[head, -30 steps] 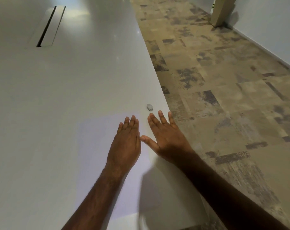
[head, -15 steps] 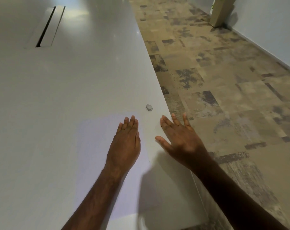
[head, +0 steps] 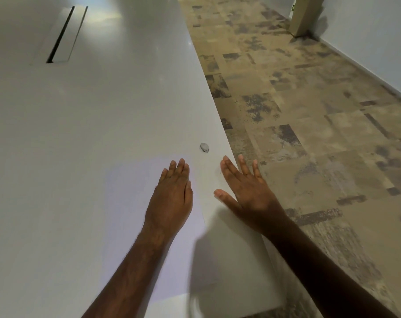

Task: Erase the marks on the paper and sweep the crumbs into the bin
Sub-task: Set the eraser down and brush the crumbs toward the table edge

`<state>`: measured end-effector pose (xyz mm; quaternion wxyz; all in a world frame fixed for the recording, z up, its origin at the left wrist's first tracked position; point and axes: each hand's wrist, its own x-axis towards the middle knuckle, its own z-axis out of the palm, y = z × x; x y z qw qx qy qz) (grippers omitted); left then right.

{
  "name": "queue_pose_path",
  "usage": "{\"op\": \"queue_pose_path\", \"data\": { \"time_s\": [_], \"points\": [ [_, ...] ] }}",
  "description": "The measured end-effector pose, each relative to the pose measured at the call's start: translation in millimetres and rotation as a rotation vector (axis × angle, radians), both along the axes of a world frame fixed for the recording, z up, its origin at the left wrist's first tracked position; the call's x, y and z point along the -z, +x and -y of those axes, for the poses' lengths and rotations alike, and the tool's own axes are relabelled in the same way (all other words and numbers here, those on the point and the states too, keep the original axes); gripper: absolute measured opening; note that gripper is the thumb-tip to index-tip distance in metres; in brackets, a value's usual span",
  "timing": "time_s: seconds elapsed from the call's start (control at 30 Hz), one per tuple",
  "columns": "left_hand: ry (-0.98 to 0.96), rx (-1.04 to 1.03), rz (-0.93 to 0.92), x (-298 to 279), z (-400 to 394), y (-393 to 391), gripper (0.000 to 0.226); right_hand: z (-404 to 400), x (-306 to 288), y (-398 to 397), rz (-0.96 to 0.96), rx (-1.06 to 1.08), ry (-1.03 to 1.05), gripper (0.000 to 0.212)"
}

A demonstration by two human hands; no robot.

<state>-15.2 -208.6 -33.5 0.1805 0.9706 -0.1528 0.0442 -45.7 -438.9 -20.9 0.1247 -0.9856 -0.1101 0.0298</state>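
Head view: risk of crumbs falling past the counter [head: 103, 106] edge, no bin seen.
I see left hand [head: 169, 198] flat on paper [head: 130, 203], right hand [head: 247, 191] open at the rim; grip empty, eraser [head: 204, 147] beside paper; a sideways sweep could scatter onto floor [head: 309, 134].

Both forearms reach forward, the left hand [head: 170, 198] palm-down with fingers together, the right hand [head: 247, 193] flat, fingers spread.
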Motion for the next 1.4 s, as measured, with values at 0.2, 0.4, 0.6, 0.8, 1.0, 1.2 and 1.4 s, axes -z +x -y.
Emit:
{"op": "queue_pose_path", "data": {
  "time_s": [0.2,0.4,0.6,0.8,1.0,1.2,1.4],
  "points": [
    [0.003,-0.004,0.001,-1,1,0,0.052,-19,-2,-1,0.05,-0.163,-0.029,0.088],
    [-0.009,0.004,0.0,1,0,0,0.051,-10,7,3,0.072,-0.073,-0.108,0.084],
    [-0.02,0.006,0.003,1,0,0,0.051,1,4,-1,0.075,0.041,-0.075,0.088],
    [-0.026,0.008,0.008,1,-1,0,0.05,-6,6,-8,0.119,-0.099,-0.059,0.081],
    [-0.011,0.009,0.006,3,-1,1,0.051,8,0,-10,0.119,-0.024,-0.032,0.08],
    [-0.024,0.012,-0.005,2,-1,1,0.051,14,-10,-11,0.06,-0.048,-0.013,0.085],
    [-0.021,0.009,-0.008,-1,0,-1,0.051,6,-12,-18,0.146,-0.111,-0.055,0.084]
  ]
}}
